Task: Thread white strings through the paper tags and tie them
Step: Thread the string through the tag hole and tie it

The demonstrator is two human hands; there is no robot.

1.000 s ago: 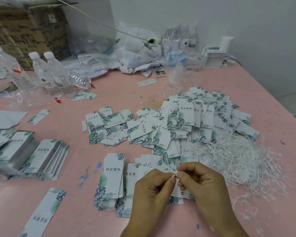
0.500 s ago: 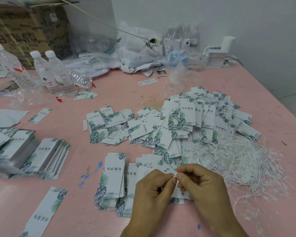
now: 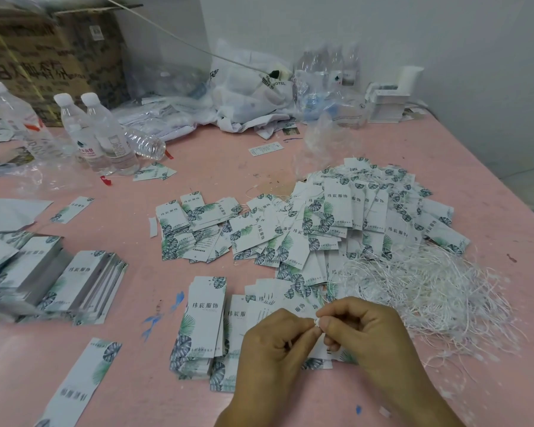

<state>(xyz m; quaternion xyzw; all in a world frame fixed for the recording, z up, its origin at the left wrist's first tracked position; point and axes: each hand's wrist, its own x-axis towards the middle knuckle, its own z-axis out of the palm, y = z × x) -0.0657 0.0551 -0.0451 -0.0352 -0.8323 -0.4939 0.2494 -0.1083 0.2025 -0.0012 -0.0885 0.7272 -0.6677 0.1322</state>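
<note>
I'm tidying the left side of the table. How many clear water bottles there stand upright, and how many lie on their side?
Upright bottles with white caps: 3
Bottle lying on its side: 1
Total: 4

Change over last second very small. Left hand [image 3: 272, 343] and right hand [image 3: 361, 331], fingertips meeting on short white string [image 3: 316, 322], sit marginally lower and further right in view than before. Pinch point no wider. Whole scene slides slightly, consistent with small head movement. Tag piles, loose string heap, bottles: no shift relative to worktop.
</note>
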